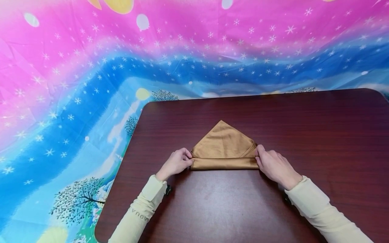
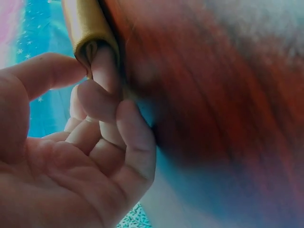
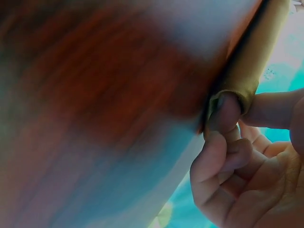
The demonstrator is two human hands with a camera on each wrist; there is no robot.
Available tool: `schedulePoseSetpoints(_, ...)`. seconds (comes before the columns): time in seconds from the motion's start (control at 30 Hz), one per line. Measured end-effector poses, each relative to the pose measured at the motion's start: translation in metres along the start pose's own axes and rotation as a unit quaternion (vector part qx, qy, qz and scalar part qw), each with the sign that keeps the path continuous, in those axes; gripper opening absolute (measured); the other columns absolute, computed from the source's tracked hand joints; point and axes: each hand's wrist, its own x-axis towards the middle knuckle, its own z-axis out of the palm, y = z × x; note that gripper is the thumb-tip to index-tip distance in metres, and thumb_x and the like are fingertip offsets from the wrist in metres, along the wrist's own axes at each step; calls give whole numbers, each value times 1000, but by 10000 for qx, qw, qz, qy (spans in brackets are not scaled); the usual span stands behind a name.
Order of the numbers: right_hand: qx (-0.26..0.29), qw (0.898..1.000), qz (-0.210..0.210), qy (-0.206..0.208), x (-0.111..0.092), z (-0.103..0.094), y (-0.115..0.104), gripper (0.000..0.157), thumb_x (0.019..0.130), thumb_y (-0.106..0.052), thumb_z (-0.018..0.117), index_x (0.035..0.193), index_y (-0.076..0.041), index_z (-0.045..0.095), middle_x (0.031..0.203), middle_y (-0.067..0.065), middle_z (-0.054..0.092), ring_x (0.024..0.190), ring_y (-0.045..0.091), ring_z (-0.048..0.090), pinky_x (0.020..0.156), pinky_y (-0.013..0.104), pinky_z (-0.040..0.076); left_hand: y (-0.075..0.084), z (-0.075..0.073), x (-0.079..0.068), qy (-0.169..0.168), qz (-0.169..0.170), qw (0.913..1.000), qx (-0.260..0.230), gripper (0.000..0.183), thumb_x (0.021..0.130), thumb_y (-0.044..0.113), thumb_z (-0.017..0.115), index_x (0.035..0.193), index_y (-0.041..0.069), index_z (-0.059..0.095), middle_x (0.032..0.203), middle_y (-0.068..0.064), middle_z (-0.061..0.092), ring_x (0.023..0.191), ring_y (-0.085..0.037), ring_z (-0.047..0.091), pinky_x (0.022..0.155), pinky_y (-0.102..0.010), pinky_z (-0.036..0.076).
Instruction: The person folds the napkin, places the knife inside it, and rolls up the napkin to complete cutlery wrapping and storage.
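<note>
A golden-brown satin cloth [image 1: 223, 140] lies on the table, its upper part a triangle with the tip pointing away from me. Along its near side runs a flat rolled band [image 1: 225, 164]. My left hand [image 1: 176, 163] pinches the band's left end. Close up in the left wrist view, one finger sits inside the open end of the roll [image 2: 92, 28] and another digit presses from outside. At the other end, my right hand [image 1: 278, 167] pinches the band the same way, with a fingertip tucked into the roll [image 3: 251, 61] in the right wrist view.
The dark red-brown wooden table [image 1: 322, 135] has rounded corners and extends around the cloth. Behind it and along its left side hangs a pink and blue printed backdrop [image 1: 188, 40] with snowflakes and trees. Cream sleeves [image 1: 313, 199] cover both forearms.
</note>
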Motion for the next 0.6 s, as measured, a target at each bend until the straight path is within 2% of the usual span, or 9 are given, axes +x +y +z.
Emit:
schedulePoseSetpoints(0.37, -229, 9997, 50, 119, 2, -2, 0, 11, 86, -9, 62, 92, -8, 53, 66, 10, 62, 59, 32, 61, 47, 45, 44, 1, 0, 0, 114, 272, 9982, 523, 6, 82, 14, 68, 83, 12, 62, 72, 1, 68, 62, -6, 58, 60, -23, 47)
schedulePoseSetpoints(0.5, -364, 9988, -22, 317, 2, -2, 1, 13, 84, -9, 66, 87, -9, 53, 68, 7, 60, 64, 32, 61, 50, 46, 45, -1, 3, -1, 267, 790, 9935, 769, 7, 81, 9, 68, 83, 11, 62, 75, 2, 65, 66, -7, 57, 62, -21, 46)
schedulePoseSetpoints(0.6, -419, 9981, -64, 448, 2, -1, 1, 13, 82, -9, 67, 84, -10, 54, 71, 6, 57, 69, 31, 59, 53, 46, 46, -2, 5, -2, 447, 1429, 9825, 1108, 7, 80, 6, 68, 83, 11, 63, 79, 2, 62, 71, -8, 57, 66, -21, 47)
